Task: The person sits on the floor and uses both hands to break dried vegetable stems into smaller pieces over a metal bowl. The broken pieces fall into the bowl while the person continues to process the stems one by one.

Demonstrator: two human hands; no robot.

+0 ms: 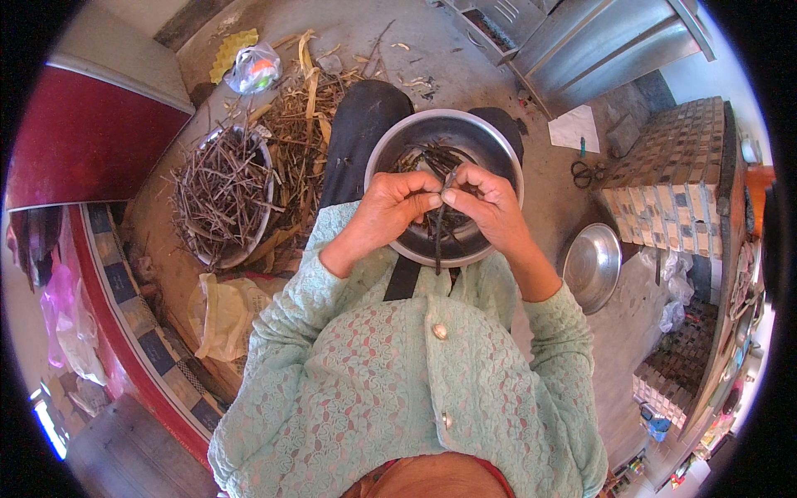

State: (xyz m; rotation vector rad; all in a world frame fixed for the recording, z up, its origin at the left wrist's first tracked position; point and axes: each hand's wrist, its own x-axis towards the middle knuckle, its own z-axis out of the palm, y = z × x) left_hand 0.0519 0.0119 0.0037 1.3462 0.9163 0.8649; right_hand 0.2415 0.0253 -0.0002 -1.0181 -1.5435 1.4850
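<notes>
On my lap rests a round metal bowl (491, 149) with a tangle of dark, thin dried strips (433, 156), which look like pods, in its bottom. Over the bowl, my left hand (386, 206) and my right hand (490, 207) meet, thumbs and fingertips pinched together. Between them they grip a long, dark dried pod (438, 236), whose lower end hangs toward me across the bowl's near rim. Its exact kind is hard to make out, and the fingers hide part of it.
To my left, a basin (270, 162) heaped with broken brown twigs (222, 189) stands beside loose dry stalks (295, 133). An empty metal basin (592, 266) lies at right, near scissors (583, 174) and a tiled brick structure (664, 183). A metal cabinet (602, 50) stands far right.
</notes>
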